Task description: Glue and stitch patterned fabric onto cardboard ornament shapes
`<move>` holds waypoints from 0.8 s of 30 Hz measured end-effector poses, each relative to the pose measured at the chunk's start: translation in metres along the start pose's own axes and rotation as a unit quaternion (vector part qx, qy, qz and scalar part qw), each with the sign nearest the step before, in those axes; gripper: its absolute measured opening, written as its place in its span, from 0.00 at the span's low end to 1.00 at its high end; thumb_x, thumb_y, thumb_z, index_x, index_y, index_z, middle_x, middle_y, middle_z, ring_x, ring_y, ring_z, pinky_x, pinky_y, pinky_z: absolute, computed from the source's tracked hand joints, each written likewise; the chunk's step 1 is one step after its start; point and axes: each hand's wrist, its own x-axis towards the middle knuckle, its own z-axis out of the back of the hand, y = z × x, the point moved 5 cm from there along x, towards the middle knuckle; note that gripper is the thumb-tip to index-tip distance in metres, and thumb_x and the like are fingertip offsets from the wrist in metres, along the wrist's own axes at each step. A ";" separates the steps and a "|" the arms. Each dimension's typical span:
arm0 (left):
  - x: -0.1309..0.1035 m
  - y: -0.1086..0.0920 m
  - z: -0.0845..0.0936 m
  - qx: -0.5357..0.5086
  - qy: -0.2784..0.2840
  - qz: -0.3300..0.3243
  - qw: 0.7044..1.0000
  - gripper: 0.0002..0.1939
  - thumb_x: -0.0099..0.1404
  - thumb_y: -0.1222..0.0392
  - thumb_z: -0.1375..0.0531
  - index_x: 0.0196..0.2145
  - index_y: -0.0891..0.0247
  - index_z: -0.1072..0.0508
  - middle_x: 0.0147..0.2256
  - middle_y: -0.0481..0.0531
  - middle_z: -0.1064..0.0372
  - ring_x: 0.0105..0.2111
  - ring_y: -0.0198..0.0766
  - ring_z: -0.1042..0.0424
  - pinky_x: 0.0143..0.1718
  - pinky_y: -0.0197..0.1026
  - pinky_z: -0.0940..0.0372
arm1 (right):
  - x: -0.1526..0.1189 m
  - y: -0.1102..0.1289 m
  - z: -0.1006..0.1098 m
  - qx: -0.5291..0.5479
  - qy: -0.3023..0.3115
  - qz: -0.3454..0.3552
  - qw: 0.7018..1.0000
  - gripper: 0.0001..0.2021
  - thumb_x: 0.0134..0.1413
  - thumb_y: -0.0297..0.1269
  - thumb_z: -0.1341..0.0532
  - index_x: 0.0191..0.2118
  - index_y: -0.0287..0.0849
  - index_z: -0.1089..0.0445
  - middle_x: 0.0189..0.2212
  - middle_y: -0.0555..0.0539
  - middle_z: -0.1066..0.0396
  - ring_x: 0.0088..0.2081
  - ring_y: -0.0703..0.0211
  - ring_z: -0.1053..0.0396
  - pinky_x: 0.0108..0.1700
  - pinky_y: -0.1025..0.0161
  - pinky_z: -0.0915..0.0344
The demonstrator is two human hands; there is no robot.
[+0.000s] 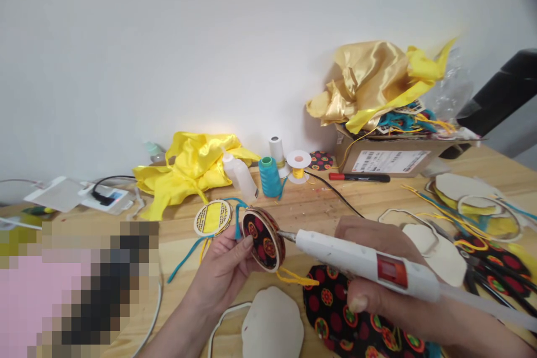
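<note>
In my left hand (230,263), thumb on its face, is a round ornament (260,241) of black flowered fabric with layered pale rims, tilted on edge. Teal and yellow cords hang from it. My right hand (390,279) grips a white pen-shaped hot glue gun (361,257) with a red switch; a translucent stick trails from its rear. Its metal tip meets the ornament's right rim, or is very close to it. Below lie black flowered fabric (331,305) and a cream scalloped piece (272,324). Behind my left hand rests a yellow lattice disc (213,218).
Toward the wall are yellow satin cloth (188,162), a white squeeze bottle (243,178), teal thread (271,176), a spool of yellow cord (298,168) and a marker (358,177). A heaped cardboard box (377,155) stands right; scissors (482,274) lie among pieces. The lower left is pixelated.
</note>
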 end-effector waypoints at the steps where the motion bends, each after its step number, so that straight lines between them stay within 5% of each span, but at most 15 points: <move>1: 0.000 0.000 -0.001 0.000 -0.002 0.002 1.000 0.11 0.56 0.66 0.36 0.39 0.62 0.26 0.30 0.50 0.23 0.26 0.32 0.26 0.31 0.33 0.31 | 0.000 0.000 0.000 -0.006 -0.002 0.002 1.000 0.21 0.52 0.57 0.46 0.22 0.43 0.42 0.21 0.51 0.41 0.24 0.61 0.42 0.26 0.62 0.49; 12: 0.001 0.000 0.002 -0.015 -0.017 0.003 1.000 0.13 0.56 0.67 0.37 0.41 0.64 0.26 0.36 0.53 0.23 0.33 0.37 0.24 0.38 0.38 0.30 | 0.003 0.012 0.001 -0.191 -0.046 0.118 0.973 0.20 0.52 0.52 0.43 0.20 0.42 0.43 0.19 0.53 0.44 0.23 0.64 0.48 0.27 0.63 0.53; 24: 0.004 0.001 0.005 -0.021 -0.037 -0.006 0.999 0.10 0.56 0.67 0.37 0.38 0.64 0.25 0.37 0.53 0.23 0.34 0.37 0.24 0.38 0.35 0.30 | 0.000 -0.004 -0.004 -0.309 -0.042 0.183 0.932 0.20 0.45 0.55 0.39 0.21 0.42 0.41 0.19 0.53 0.45 0.24 0.63 0.46 0.30 0.61 0.51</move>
